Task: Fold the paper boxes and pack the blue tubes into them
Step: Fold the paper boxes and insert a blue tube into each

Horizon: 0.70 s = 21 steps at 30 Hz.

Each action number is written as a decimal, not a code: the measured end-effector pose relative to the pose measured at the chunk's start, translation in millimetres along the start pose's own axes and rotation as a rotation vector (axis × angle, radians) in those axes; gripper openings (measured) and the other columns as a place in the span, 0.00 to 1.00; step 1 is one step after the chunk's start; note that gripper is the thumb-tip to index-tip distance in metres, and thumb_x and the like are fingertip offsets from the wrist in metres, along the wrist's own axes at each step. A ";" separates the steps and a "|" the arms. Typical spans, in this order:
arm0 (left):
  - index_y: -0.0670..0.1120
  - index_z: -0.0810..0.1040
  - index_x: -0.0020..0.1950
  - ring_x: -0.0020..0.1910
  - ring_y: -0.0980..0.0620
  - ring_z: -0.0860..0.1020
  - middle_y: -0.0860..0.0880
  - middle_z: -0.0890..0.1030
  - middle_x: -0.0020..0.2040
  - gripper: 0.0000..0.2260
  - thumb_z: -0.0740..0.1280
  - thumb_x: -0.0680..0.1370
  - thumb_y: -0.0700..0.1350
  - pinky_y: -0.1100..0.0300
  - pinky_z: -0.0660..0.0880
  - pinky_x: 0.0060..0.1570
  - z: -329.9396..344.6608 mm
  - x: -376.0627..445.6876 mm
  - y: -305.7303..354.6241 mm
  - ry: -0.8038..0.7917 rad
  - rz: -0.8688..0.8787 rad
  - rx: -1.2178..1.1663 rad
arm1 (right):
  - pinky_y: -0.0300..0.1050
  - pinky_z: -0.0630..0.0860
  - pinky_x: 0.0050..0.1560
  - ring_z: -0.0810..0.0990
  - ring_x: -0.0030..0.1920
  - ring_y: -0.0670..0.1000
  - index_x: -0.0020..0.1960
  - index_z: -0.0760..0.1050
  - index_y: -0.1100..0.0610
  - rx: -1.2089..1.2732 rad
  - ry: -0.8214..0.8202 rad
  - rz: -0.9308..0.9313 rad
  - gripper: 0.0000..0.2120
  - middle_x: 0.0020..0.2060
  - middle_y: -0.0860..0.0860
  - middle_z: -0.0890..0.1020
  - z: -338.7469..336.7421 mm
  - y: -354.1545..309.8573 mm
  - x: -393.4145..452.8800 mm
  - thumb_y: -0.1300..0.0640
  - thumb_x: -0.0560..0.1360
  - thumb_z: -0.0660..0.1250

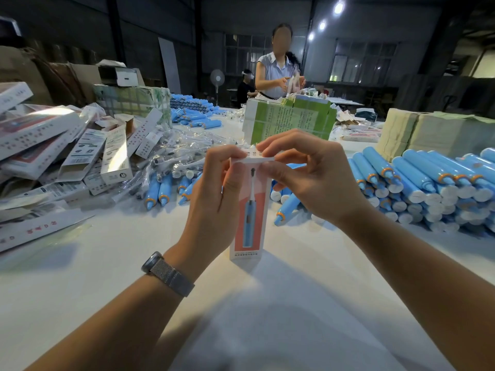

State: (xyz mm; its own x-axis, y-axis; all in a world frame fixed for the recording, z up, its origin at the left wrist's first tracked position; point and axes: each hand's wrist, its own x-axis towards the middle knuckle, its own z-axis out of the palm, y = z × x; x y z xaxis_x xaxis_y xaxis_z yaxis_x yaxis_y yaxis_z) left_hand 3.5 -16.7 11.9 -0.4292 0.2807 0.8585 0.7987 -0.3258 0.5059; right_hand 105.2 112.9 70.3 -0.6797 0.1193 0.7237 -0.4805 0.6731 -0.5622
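Closing the top flap of a tall white paper box (250, 210) standing upright on the white tabletop (267, 303).
Left hand (214, 199) grips its upper side; right hand (308, 178) pinches the flap. Front shows a blue toothbrush picture; small print unreadable. Blue plastic tubes with orange collars (417, 180) lie stacked right.

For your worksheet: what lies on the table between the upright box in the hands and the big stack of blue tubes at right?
In the head view, loose blue tubes lie there.
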 end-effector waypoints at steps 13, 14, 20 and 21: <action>0.61 0.72 0.65 0.50 0.54 0.76 0.55 0.76 0.54 0.15 0.55 0.83 0.47 0.50 0.76 0.51 0.0 -2.5 -2.4 0.003 -0.068 0.028 | 0.47 0.78 0.40 0.77 0.42 0.47 0.61 0.78 0.56 -0.425 0.187 -0.043 0.15 0.50 0.48 0.74 21.0 17.0 -5.9 0.52 0.77 0.70; 0.60 0.73 0.66 0.52 0.56 0.75 0.54 0.75 0.54 0.16 0.55 0.83 0.45 0.50 0.75 0.52 -0.7 -2.1 -1.0 0.015 -0.071 0.019 | 0.51 0.79 0.43 0.77 0.44 0.47 0.67 0.74 0.55 -0.423 0.127 0.000 0.22 0.52 0.48 0.74 23.6 17.1 -7.4 0.49 0.76 0.69; 0.62 0.76 0.68 0.60 0.39 0.74 0.44 0.70 0.55 0.20 0.57 0.82 0.44 0.33 0.74 0.58 -3.3 -0.6 4.6 0.012 -0.199 -0.169 | 0.56 0.79 0.51 0.77 0.53 0.50 0.78 0.58 0.56 -0.394 0.050 0.074 0.42 0.59 0.50 0.73 35.2 13.0 -13.9 0.47 0.69 0.70; 0.66 0.74 0.68 0.60 0.39 0.74 0.45 0.71 0.57 0.20 0.57 0.82 0.46 0.33 0.75 0.58 -2.8 -2.1 5.2 0.002 -0.192 -0.158 | 0.55 0.79 0.51 0.77 0.52 0.50 0.78 0.59 0.54 -0.370 0.069 0.091 0.41 0.60 0.50 0.74 32.3 11.0 -12.3 0.49 0.68 0.71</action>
State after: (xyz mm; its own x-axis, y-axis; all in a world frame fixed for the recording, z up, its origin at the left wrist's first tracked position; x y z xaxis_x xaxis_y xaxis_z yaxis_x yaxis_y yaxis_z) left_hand 7.3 -21.5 13.0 -0.5681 0.3491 0.7453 0.6267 -0.4035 0.6667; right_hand 90.4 95.3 42.4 -0.6654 0.2311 0.7098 -0.1787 0.8739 -0.4521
